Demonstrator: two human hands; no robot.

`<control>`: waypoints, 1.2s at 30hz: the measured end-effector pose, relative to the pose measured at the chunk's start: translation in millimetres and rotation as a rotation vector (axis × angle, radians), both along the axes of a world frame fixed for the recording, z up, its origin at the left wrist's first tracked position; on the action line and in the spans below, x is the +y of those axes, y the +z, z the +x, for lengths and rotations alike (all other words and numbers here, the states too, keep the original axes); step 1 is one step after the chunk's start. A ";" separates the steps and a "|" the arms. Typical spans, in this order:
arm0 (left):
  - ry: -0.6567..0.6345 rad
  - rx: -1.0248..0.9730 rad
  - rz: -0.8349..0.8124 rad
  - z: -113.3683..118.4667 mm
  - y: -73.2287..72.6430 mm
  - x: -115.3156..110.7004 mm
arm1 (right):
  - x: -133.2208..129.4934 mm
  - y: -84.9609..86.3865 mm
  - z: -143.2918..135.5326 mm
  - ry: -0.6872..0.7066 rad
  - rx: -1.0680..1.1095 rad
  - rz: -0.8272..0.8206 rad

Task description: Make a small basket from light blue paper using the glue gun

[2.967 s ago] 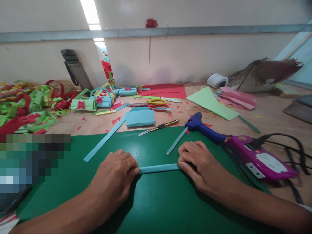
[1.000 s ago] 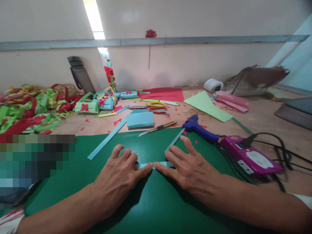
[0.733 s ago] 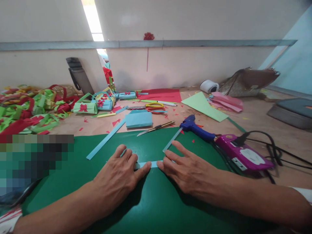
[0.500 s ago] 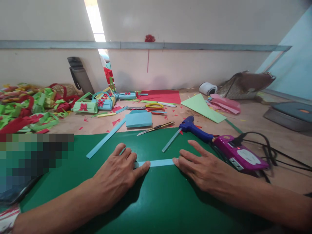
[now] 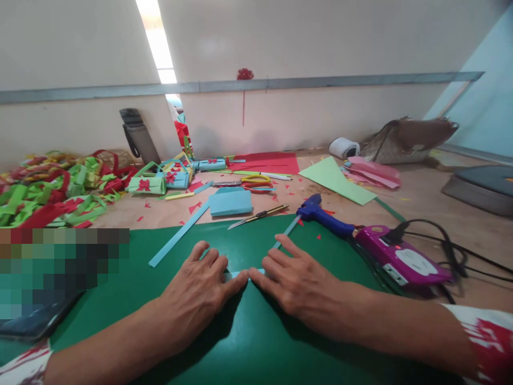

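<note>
On the green mat (image 5: pixel 240 337), a short light-blue paper strip (image 5: pixel 235 275) lies mostly covered by my fingers. My left hand (image 5: pixel 202 283) is closed on its left part, thumb pressed on top and fingers curled. My right hand (image 5: pixel 294 278) is closed on the right part, its thumb tip beside the left thumb and its index finger raised. Just beyond the hands are a folded light-blue paper piece (image 5: pixel 230 202), a craft knife (image 5: pixel 258 216) and a longer blue strip (image 5: pixel 180 233).
A blue glue gun (image 5: pixel 326 216) lies right, by a purple power strip (image 5: pixel 401 259) with black cords. Scissors (image 5: pixel 254 182) and small paper bags (image 5: pixel 146 185) sit behind. Left are a paper-strip pile (image 5: pixel 60 187) and a dark bottle (image 5: pixel 140 136).
My right hand has slid left along the strip until its thumb meets the left thumb, covering most of the paper. My left hand keeps its hold. The view has shifted slightly.
</note>
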State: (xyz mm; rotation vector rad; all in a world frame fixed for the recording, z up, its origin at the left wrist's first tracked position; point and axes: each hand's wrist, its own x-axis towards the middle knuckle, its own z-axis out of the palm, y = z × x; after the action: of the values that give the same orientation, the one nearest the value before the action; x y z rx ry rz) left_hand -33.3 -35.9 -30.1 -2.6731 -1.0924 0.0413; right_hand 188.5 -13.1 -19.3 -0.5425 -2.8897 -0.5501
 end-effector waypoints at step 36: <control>-0.027 -0.138 0.126 -1.1 -8.7 -5.2 | -7.3 -10.6 -4.4 -0.019 0.003 -0.039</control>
State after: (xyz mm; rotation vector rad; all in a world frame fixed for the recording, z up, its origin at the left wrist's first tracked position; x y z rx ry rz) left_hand -34.4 -41.0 -38.7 -2.6089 -1.0602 -0.2126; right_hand 184.1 -20.3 -29.9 -0.5770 -2.9004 -0.4966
